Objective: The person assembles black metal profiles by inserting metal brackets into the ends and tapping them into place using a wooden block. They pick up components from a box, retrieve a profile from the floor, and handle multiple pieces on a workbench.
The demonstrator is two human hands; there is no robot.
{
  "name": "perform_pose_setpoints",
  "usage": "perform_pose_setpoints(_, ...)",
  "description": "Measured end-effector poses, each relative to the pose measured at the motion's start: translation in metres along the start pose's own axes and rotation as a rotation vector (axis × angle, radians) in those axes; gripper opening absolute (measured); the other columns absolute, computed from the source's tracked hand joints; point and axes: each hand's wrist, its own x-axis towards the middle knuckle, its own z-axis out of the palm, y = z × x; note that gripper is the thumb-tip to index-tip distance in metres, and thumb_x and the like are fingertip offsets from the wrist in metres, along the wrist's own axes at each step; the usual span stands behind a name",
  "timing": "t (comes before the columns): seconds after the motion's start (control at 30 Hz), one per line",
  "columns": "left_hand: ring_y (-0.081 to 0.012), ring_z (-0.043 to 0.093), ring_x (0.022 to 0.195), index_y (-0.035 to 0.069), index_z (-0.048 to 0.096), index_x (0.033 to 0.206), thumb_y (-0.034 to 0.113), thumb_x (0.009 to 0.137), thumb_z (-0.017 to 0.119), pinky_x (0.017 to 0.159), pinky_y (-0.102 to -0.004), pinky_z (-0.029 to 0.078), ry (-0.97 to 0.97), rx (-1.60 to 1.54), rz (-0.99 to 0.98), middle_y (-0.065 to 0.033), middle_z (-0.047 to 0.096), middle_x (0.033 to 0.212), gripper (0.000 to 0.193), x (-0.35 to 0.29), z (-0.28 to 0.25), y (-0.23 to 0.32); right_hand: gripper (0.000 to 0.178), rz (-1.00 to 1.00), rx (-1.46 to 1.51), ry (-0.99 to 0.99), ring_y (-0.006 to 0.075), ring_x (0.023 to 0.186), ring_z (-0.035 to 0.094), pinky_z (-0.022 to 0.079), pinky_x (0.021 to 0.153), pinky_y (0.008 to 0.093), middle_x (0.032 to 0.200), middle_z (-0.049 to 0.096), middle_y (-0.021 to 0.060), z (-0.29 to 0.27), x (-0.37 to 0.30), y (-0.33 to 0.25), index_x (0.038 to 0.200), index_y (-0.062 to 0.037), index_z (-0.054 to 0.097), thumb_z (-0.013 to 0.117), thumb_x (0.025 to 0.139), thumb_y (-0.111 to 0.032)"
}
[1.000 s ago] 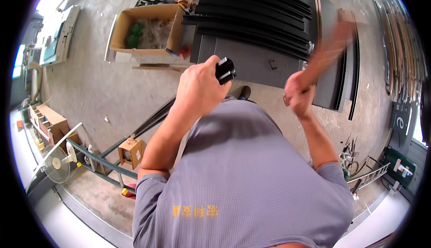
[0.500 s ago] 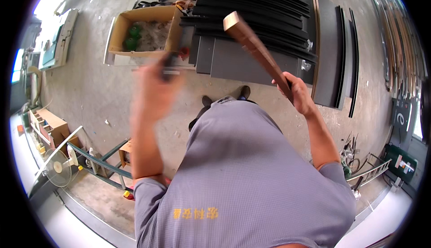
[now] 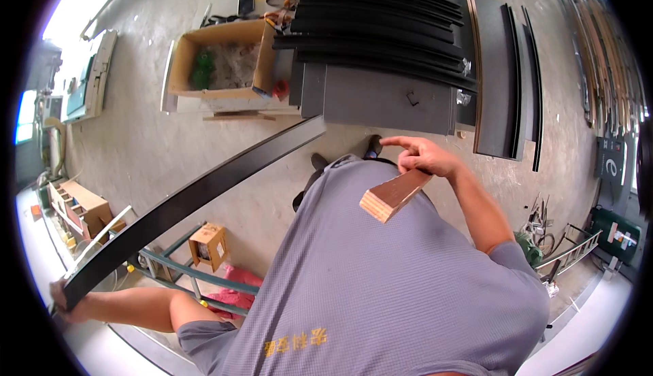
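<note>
In the head view, the person's left hand (image 3: 66,301) is far out at the left rim. It is curled around the near end of a long, flat, black strip (image 3: 197,192). That hand is blurry, so I cannot tell how each finger sits. The arm reaches out wide, maybe because the strip is so long.

The strip slants from this hand up to the front left corner of a pile of flat, grey boards (image 3: 388,93). I cannot tell if its tip touches that corner. If it does, the boards may help carry some of the weight.

The right hand (image 3: 428,159) is in front of the person's belly. Its pointing finger sticks out to the left, and the other fingers bend around a thick, brown wooden stick with a pale, layered end (image 3: 396,195). The layered end tips toward the belly, perhaps because the hand holds it loosely.

More thin, black strips (image 3: 367,46) lie side by side across the back of the boards, maybe so they stay tidy. A small, black, hook-shaped bit (image 3: 412,98) lies near the front right corner. Past the left edge is an open, brown cardboard box (image 3: 264,59) with round, green things (image 3: 203,70) inside.
</note>
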Motion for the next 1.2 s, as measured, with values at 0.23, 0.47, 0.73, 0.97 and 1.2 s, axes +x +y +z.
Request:
perform_pose_setpoints(0.23,-0.0162,0.048,0.068,0.007,0.046,0.085,0.003,0.076,0.062,0.069,-0.0300,0.045,0.280,-0.750,-0.272,-0.0021,0.041,0.077,0.019,-0.121,-0.067,-0.259,0.115,-0.565,0.452,-0.056,0.0119,0.054,0.061,0.048,0.052,0.0239,0.107,0.070,0.0160,0.033,0.036,-0.047,0.164,-0.0082,0.024,0.090,0.079,-0.048)
perform_pose_setpoints(0.47,-0.0329,0.067,0.095,-0.008,0.051,0.132,0.039,0.092,0.066,0.086,-0.0479,0.058,0.909,0.906,-0.897,-0.0203,0.064,0.117,0.064,-0.288,-0.045,-0.460,0.044,-0.547,0.377,0.235,0.0115,0.065,0.058,0.042,0.048,0.0282,0.091,0.063,0.0072,0.036,0.026,-0.060,0.123,-0.0060,0.057,0.074,0.088,-0.026)
perform_pose_setpoints(0.73,-0.0279,0.058,0.133,0.007,0.042,0.154,0.008,0.091,0.074,0.111,-0.0398,0.047,-0.918,0.471,-0.413,-0.0170,0.059,0.143,0.070,-0.316,0.400,-0.480,0.025,-0.587,0.021,0.435,0.0080,0.086,0.060,0.050,0.077,0.0262,0.092,0.066,-0.0004,0.085,0.034,-0.096,0.103,-0.0044,0.066,0.079,0.086,-0.019)
perform_pose_setpoints(0.97,-0.0110,0.057,0.086,0.003,0.055,0.131,0.012,0.088,0.078,0.077,-0.0307,0.050,-0.711,0.659,-0.400,-0.0042,0.061,0.090,0.050,-0.371,0.382,-0.557,0.035,-0.449,0.146,0.236,0.0058,0.092,0.054,0.048,0.075,0.0264,0.100,0.058,-0.0025,0.052,0.046,-0.094,0.122,-0.0051,0.058,0.073,0.097,-0.024)
perform_pose_setpoints(1.2,-0.0077,0.052,0.081,0.001,0.054,0.126,0.002,0.090,0.069,0.072,-0.0245,0.045,-0.439,0.059,-0.696,-0.0022,0.058,0.108,0.040,-0.339,0.384,-0.506,0.039,-0.323,-0.810,0.880,0.0396,0.099,0.066,0.054,0.085,0.0475,0.111,0.061,0.0124,-0.009,0.025,-0.018,0.122,-0.0060,0.060,0.076,0.093,-0.026)
